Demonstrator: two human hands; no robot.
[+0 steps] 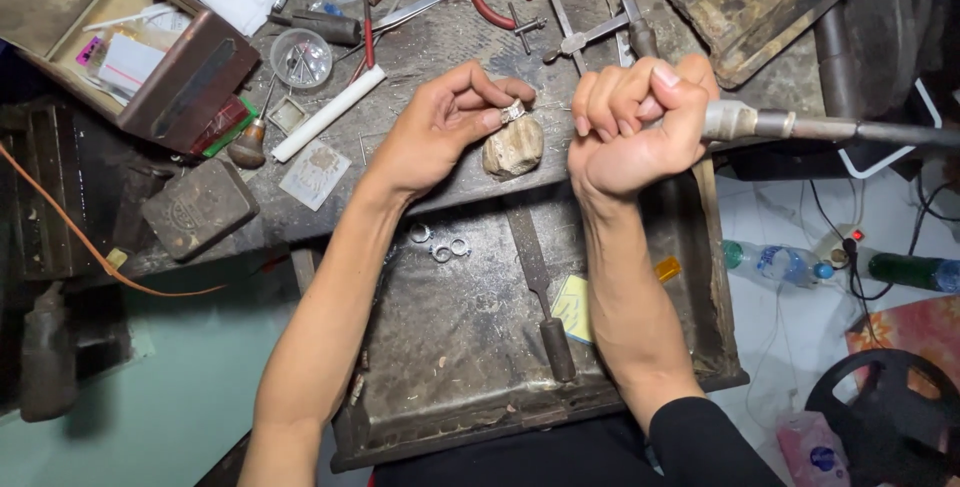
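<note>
The small metal ring [513, 110] is pinched between the fingertips of the left hand [440, 127], just above a pale stone [514, 147] at the bench edge. Right of the stone, the right hand [635, 122] is clenched around a metal tool handle [760, 125]. Below the stone, three rings [440, 245] and a file [535, 282] lie in the tray [450, 347].

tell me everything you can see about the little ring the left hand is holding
The small silver-coloured metal ring is pinched between the thumb and forefinger of the left hand. It looks like a wide band with a bright, shiny surface, though it is too small to show detail. It rests on top of a rounded, pale brown wooden peg at the edge of the worn workbench. The right hand, fisted around a metal handpiece, is close beside it.
</note>
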